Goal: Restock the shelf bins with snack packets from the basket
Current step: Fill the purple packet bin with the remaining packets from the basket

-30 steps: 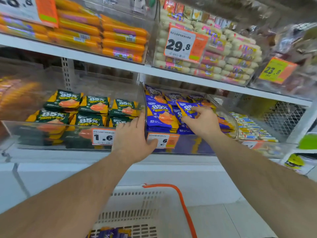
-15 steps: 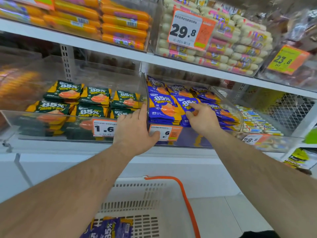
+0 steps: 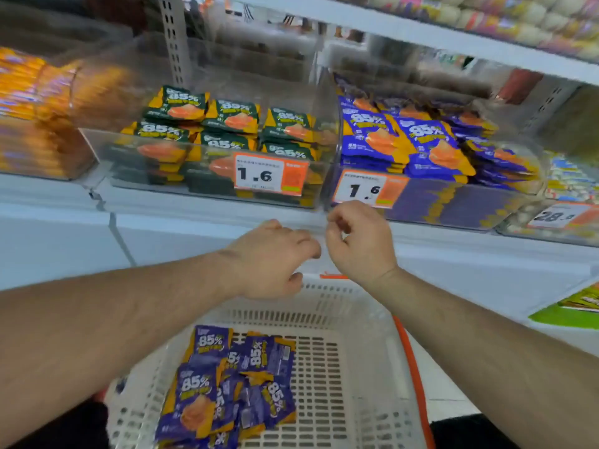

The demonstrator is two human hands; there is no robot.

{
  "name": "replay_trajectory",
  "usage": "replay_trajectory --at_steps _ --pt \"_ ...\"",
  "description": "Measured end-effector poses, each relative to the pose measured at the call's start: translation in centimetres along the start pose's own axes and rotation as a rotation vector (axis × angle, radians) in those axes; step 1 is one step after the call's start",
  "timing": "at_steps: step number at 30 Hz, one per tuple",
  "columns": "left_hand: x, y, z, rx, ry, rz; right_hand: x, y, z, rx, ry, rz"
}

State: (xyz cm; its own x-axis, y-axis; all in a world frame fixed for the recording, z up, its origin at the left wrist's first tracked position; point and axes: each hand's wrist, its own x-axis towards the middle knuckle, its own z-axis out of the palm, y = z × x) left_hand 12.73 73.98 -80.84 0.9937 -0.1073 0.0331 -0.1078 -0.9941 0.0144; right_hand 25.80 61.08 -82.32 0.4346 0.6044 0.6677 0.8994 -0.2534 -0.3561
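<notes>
Both hands in front of the shelf edge, above the far rim of the basket (image 3: 327, 299), nothing in either. Left hand (image 3: 269, 260): back up, fingers loosely curled under, empty. Right hand (image 3: 359, 244): fingers curled in w/ thumb near index tip, holds nothing visible. The two hands nearly touch at the knuckles.

Basket: white slotted plastic, orange handle (image 3: 411, 367) lying along its right side. Loose heap of purple snack packets (image 3: 227, 384) in its left-centre part; right part of the floor bare grid. Packets: flat foil pouches, purple w/ orange-yellow corner bands, big white "85%" print, orange food pic on the front. Some face up, some turned or overlapped; a bit motion-blurred.

Shelf: two clear bins side by side. Right bin (image 3: 453, 205) holds same purple packets in stacks (image 3: 421, 144), front stacks rise above the bin's front wall, tilted toward viewer. Price tag (image 3: 366, 189) on its front, white and orange, reads 1.6. Left bin (image 3: 207, 189) holds green packets (image 3: 233, 118), same "85%" design, several rows, also tagged 1.6 (image 3: 269, 173).

Far left: orange wrapped goods (image 3: 39, 108), blurred. Far right: another bin w/ tag starting 28 (image 3: 557, 215). Upper shelf (image 3: 421, 34) carries pale pink-banded packs, only partly in view.
</notes>
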Motion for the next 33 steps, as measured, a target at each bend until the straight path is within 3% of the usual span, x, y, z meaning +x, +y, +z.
replay_trajectory --at_steps 3,7,11,15,20,25,29,33 --pt "-2.4 -1.4 2.1 -0.117 -0.385 -0.135 -4.5 -0.2 5.9 0.024 -0.457 0.228" --pt "-4.4 -2.7 5.6 -0.233 -0.533 -0.294 -11.1 -0.5 13.3 0.138 -0.995 0.633" --pt "-5.9 -3.7 7.6 -0.319 -0.65 -0.335 -17.4 -2.5 18.9 0.207 -1.3 0.899" --pt "-7.5 -5.5 9.2 -0.333 -0.741 -0.405 -22.0 -4.8 21.9 0.279 -1.329 1.127" --pt "-8.8 -6.5 9.7 -0.36 -0.789 -0.481 -24.7 -8.5 24.5 0.381 -1.175 1.529" --pt "-9.4 -6.4 9.6 -0.41 -0.786 -0.516 -24.7 -9.5 25.7 0.382 -1.043 1.72" --pt "-9.2 -6.3 9.1 -0.408 -0.787 -0.526 -20.1 -8.8 21.7 0.496 -1.066 1.741" --pt "-8.1 -5.7 7.4 -0.384 -0.692 -0.529 -14.7 -6.9 15.2 0.586 -0.968 1.582"
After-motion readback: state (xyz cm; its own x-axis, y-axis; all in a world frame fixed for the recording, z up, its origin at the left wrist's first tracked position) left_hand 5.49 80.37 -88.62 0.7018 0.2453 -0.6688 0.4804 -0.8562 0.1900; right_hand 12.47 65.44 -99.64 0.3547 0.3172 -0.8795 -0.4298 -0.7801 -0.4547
